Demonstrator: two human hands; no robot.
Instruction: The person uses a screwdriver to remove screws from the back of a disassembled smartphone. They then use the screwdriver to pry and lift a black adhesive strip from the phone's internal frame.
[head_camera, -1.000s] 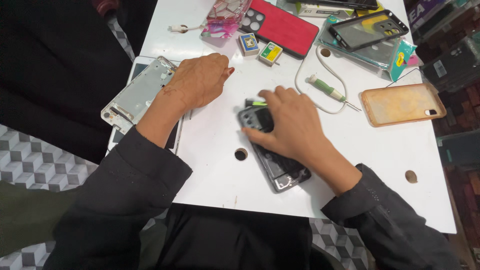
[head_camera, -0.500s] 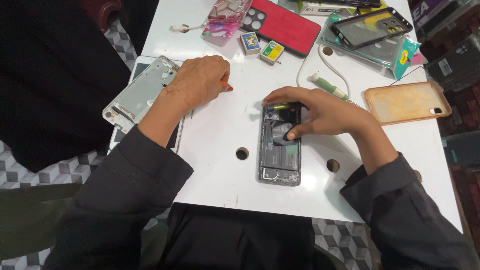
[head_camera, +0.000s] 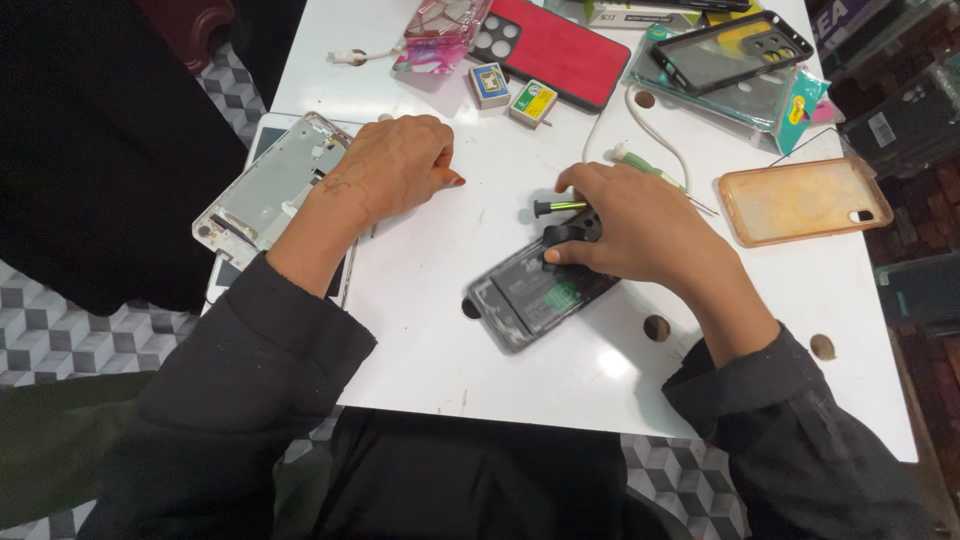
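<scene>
Red case (head_camera: 565, 50) beyond opened phone (head_camera: 535, 295)

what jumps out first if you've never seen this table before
The opened phone, back off and insides showing, lies mid-table under the right hand, which also grips a small screwdriver. The left hand rests curled beside a bare phone frame; a red phone case stands out at the far edge.

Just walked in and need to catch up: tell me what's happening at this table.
A person sits at a white table with an opened phone lying back-up and tilted on it. The right hand rests on the phone's top end, touching a small screwdriver. The left hand lies curled on the table beside a bare phone frame. Phone cases are scattered along the far edge.
</scene>
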